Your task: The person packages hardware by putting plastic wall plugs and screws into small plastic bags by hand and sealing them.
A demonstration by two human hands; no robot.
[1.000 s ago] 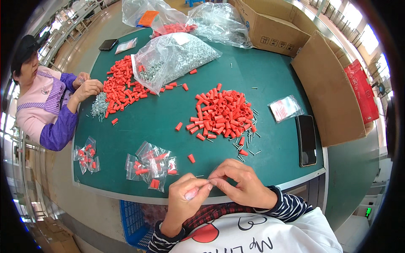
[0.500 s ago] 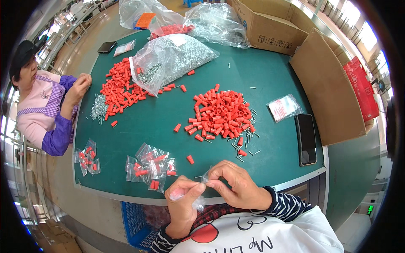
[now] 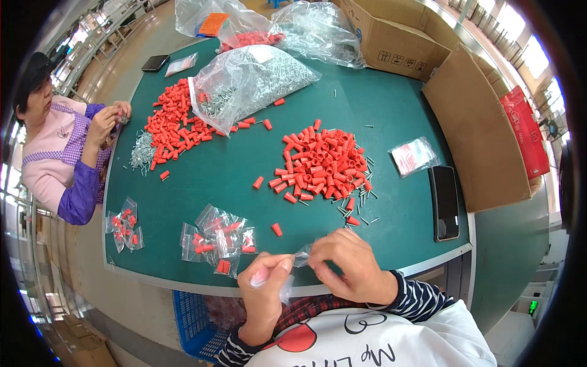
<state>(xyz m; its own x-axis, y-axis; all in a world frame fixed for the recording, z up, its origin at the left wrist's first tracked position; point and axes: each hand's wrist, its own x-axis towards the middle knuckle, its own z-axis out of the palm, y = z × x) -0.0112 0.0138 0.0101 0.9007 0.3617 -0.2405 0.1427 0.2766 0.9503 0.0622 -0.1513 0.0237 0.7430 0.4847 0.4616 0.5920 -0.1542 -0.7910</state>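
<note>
A small clear plastic bag [image 3: 301,256] is stretched between my two hands above the near table edge. My left hand [image 3: 264,300] pinches one edge of it between thumb and finger; something pinkish-white in clear plastic [image 3: 260,277] sits in that palm. At the bag's other side, my right hand [image 3: 350,264] has its fingers curled and closed on the plastic; its fingertips are partly hidden. One loose red plastic cap [image 3: 277,229] lies just beyond my hands. Farther off is a heap of red caps [image 3: 324,160], with loose screws [image 3: 361,202] along its right side.
Filled small bags [image 3: 220,235] lie left of my hands, more [image 3: 125,225] at the left edge. A co-worker [image 3: 67,147] handles something small beside another cap pile [image 3: 174,122]. A large bag of screws [image 3: 257,79], a phone [image 3: 444,202], and cardboard boxes [image 3: 477,128] stand around.
My right hand has shifted slightly right and up, away from my left, and more of the clear bag shows between them. The co-worker's hands have moved slightly left.
</note>
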